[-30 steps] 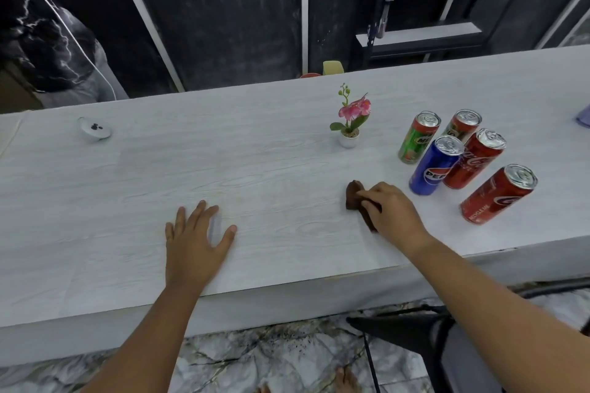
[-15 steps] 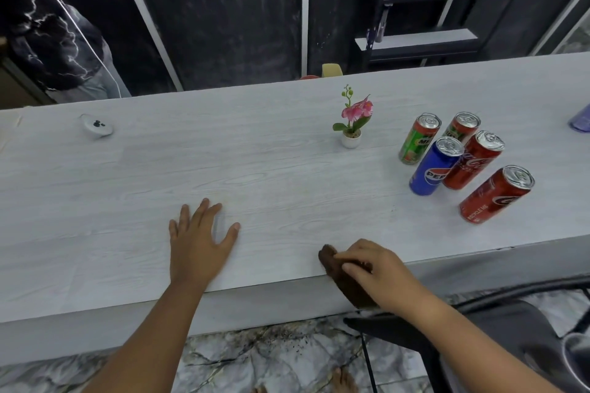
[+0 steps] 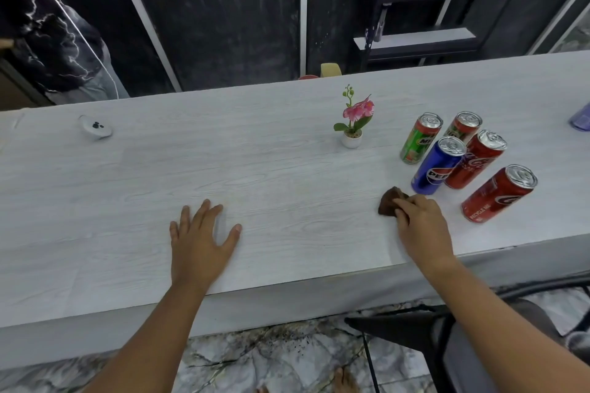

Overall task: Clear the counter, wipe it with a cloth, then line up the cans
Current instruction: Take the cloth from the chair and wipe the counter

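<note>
My right hand (image 3: 419, 226) presses a small brown cloth (image 3: 390, 202) onto the pale wood-grain counter (image 3: 255, 175), just left of the cans. Several cans stand clustered at the right: a green can (image 3: 419, 143), a second can behind it (image 3: 464, 127), a blue Pepsi can (image 3: 437, 166), a red Coca-Cola can (image 3: 475, 159) and a red can nearest the front edge (image 3: 498, 194). My left hand (image 3: 199, 242) lies flat on the counter with fingers spread, holding nothing.
A small potted pink flower (image 3: 352, 124) stands mid-counter, left of the cans. A white round dish (image 3: 95, 128) sits far left. A purple object (image 3: 581, 116) shows at the right edge. A dark chair (image 3: 415, 329) is below the counter's front edge.
My right hand with the cloth swept from beside the cans back to the counter's front edge, then forward and right again toward the blue can. My left hand stayed flat in place.
</note>
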A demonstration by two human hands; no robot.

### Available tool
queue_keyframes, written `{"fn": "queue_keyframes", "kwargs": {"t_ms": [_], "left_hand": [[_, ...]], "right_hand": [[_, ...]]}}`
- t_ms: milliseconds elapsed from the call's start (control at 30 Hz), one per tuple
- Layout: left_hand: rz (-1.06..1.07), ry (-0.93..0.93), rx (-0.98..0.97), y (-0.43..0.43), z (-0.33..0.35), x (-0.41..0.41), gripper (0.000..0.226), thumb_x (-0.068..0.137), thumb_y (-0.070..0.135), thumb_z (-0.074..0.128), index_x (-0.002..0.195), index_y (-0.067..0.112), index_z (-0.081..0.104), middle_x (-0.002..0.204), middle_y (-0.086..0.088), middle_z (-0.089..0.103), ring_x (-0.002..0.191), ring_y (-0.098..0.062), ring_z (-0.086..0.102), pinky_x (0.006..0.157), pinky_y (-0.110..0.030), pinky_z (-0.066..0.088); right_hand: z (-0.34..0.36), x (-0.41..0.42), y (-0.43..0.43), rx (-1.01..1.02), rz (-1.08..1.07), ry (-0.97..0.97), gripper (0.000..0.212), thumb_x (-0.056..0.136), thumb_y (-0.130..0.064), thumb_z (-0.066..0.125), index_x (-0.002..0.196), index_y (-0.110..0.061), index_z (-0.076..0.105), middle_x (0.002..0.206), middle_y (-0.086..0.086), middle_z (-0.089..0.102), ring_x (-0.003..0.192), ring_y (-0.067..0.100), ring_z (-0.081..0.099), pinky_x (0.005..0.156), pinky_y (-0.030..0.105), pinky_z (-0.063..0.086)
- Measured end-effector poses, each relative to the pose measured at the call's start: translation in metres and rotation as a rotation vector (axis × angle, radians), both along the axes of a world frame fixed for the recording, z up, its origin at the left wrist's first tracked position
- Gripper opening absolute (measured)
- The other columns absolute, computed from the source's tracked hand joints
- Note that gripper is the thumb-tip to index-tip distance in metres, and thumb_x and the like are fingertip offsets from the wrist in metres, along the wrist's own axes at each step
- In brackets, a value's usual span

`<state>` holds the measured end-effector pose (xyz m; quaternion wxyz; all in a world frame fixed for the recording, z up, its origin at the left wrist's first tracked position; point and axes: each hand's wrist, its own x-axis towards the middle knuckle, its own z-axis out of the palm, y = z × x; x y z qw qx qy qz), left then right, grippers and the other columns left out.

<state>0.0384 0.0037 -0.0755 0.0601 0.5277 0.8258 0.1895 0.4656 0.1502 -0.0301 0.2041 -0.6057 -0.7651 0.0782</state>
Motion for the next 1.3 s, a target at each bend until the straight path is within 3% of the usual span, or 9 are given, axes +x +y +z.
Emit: {"fn": "queue_keyframes", "kwargs": {"t_ms": [333, 467, 600, 700, 867, 933, 1033, 1167, 1300], "left_hand": [[0.008, -0.009, 0.010, -0.001, -0.001, 0.002, 0.075, 0.098, 0.082, 0.040, 0.158, 0.037, 0.043, 0.175, 0.009, 0.030, 0.167, -0.028, 0.008, 0.133, -0.059, 0.006], [0.006, -0.007, 0.013, 0.000, -0.001, 0.003, 0.075, 0.098, 0.083, 0.040, 0.158, 0.036, 0.044, 0.175, 0.009, 0.030, 0.166, -0.029, 0.009, 0.133, -0.059, 0.006], [0.008, -0.006, 0.006, -0.001, -0.001, 0.003, 0.076, 0.098, 0.084, 0.038, 0.158, 0.037, 0.044, 0.175, 0.009, 0.030, 0.167, -0.028, 0.008, 0.133, -0.059, 0.006], [0.002, -0.010, 0.007, -0.001, 0.000, 0.002, 0.077, 0.098, 0.085, 0.036, 0.158, 0.038, 0.043, 0.176, 0.009, 0.029, 0.167, -0.027, 0.007, 0.133, -0.058, 0.005], [0.001, -0.011, 0.011, -0.001, 0.000, 0.001, 0.077, 0.098, 0.085, 0.036, 0.158, 0.037, 0.043, 0.176, 0.009, 0.029, 0.167, -0.027, 0.006, 0.134, -0.058, 0.004], [-0.001, -0.011, 0.014, -0.001, -0.001, 0.001, 0.077, 0.098, 0.085, 0.036, 0.158, 0.038, 0.044, 0.176, 0.009, 0.029, 0.167, -0.027, 0.006, 0.133, -0.058, 0.005], [0.000, -0.015, 0.018, -0.001, 0.000, 0.002, 0.076, 0.098, 0.085, 0.037, 0.157, 0.038, 0.045, 0.175, 0.010, 0.029, 0.167, -0.027, 0.007, 0.133, -0.058, 0.006], [0.000, -0.021, 0.020, -0.002, 0.002, 0.003, 0.076, 0.098, 0.085, 0.037, 0.157, 0.038, 0.044, 0.175, 0.010, 0.029, 0.167, -0.027, 0.006, 0.133, -0.058, 0.005], [0.005, -0.020, 0.019, -0.002, 0.003, 0.003, 0.076, 0.097, 0.085, 0.038, 0.157, 0.038, 0.044, 0.175, 0.010, 0.029, 0.167, -0.026, 0.007, 0.134, -0.057, 0.006]], "right_hand": [[0.004, -0.035, -0.072, -0.030, 0.228, 0.102, 0.029, 0.090, 0.001, 0.080, 0.118, -0.003, 0.081, 0.100, 0.010, 0.072, 0.092, 0.032, 0.066, 0.075, 0.042, 0.060], [0.004, -0.052, -0.107, -0.068, 0.345, 0.154, 0.029, 0.089, -0.001, 0.082, 0.118, -0.007, 0.082, 0.100, 0.005, 0.071, 0.094, 0.026, 0.066, 0.081, 0.034, 0.058], [0.000, -0.068, -0.137, -0.390, 0.464, 0.265, 0.028, 0.102, -0.019, 0.071, 0.130, -0.023, 0.077, 0.112, -0.012, 0.065, 0.105, 0.007, 0.061, 0.094, 0.025, 0.052], [0.005, -0.073, -0.139, -0.526, 0.379, 0.428, 0.024, 0.103, -0.020, 0.070, 0.124, -0.028, 0.079, 0.107, -0.018, 0.064, 0.104, 0.000, 0.063, 0.090, 0.016, 0.048], [0.044, -0.070, -0.072, -0.428, 0.194, 0.566, 0.022, 0.100, -0.015, 0.073, 0.112, -0.032, 0.079, 0.104, -0.010, 0.067, 0.097, 0.001, 0.064, 0.083, 0.009, 0.046], [0.056, -0.068, -0.036, -0.333, 0.162, 0.542, 0.022, 0.101, -0.016, 0.072, 0.117, -0.028, 0.079, 0.105, -0.008, 0.067, 0.097, 0.005, 0.065, 0.084, 0.015, 0.050], [0.066, -0.070, 0.018, -0.190, 0.100, 0.414, 0.026, 0.103, -0.019, 0.069, 0.127, -0.020, 0.077, 0.109, -0.004, 0.063, 0.097, 0.021, 0.065, 0.085, 0.037, 0.059], [0.061, -0.081, 0.075, -0.049, 0.070, 0.189, 0.029, 0.105, -0.018, 0.065, 0.132, -0.016, 0.075, 0.115, 0.003, 0.062, 0.107, 0.025, 0.061, 0.094, 0.035, 0.052], [0.024, -0.088, 0.084, -0.166, 0.176, -0.019, 0.030, 0.106, -0.017, 0.063, 0.133, -0.016, 0.075, 0.125, 0.009, 0.064, 0.119, 0.030, 0.055, 0.102, 0.037, 0.046]]}}
